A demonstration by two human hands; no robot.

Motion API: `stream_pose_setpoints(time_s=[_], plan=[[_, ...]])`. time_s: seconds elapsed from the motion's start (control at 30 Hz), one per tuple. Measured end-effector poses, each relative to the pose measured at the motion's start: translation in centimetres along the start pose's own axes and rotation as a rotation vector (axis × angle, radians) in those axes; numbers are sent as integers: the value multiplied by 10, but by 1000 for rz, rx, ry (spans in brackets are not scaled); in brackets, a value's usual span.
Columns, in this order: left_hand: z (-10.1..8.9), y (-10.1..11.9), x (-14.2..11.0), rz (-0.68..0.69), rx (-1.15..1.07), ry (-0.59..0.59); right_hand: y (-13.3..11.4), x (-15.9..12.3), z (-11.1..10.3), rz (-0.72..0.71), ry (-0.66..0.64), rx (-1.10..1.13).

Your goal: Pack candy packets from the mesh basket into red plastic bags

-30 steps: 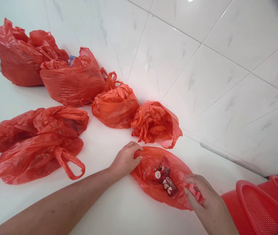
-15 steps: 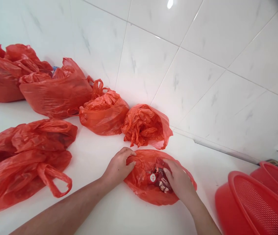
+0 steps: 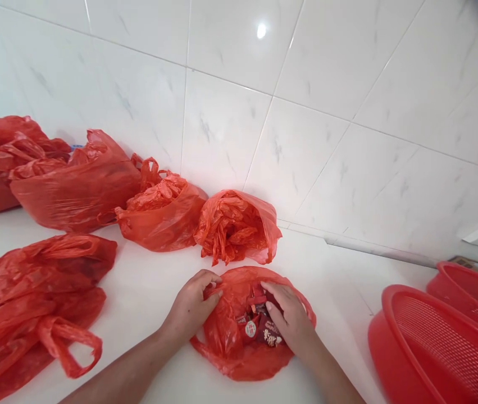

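A red plastic bag (image 3: 226, 348) lies open on the white counter in front of me. Inside it are small dark red wrapped packets (image 3: 259, 331). My left hand (image 3: 190, 306) pinches the bag's left rim, fingers closed on the plastic. My right hand (image 3: 291, 322) reaches into the bag's mouth from the right, its fingers curled over the packets; whether it grips one is hidden.
Several more red plastic bags stand along the tiled wall: one just behind (image 3: 236, 227), another (image 3: 160, 210) left of it, larger ones (image 3: 74, 185) further left. Flattened bags (image 3: 32, 292) lie at the left. Two red perforated baskets (image 3: 441, 348) sit at the right edge.
My right hand has moved from the bag's right rim into its mouth, onto the packets. The left hand kept its grip on the rim. The view shifted, so everything sits lower and further left.
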State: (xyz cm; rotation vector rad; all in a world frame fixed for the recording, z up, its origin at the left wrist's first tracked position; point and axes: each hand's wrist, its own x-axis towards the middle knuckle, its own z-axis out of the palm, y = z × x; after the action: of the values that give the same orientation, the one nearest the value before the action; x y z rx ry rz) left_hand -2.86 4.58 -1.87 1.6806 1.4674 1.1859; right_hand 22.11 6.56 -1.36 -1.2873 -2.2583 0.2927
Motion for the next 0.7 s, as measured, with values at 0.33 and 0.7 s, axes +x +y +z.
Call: stream_pose_setpoints(time_s=[0.33, 0.7], plan=[[-5, 6, 0, -131, -154, 62, -27, -6, -1, -30, 4, 131], [-4, 5, 0, -152, -204, 73, 0, -6, -2, -24, 377, -181]])
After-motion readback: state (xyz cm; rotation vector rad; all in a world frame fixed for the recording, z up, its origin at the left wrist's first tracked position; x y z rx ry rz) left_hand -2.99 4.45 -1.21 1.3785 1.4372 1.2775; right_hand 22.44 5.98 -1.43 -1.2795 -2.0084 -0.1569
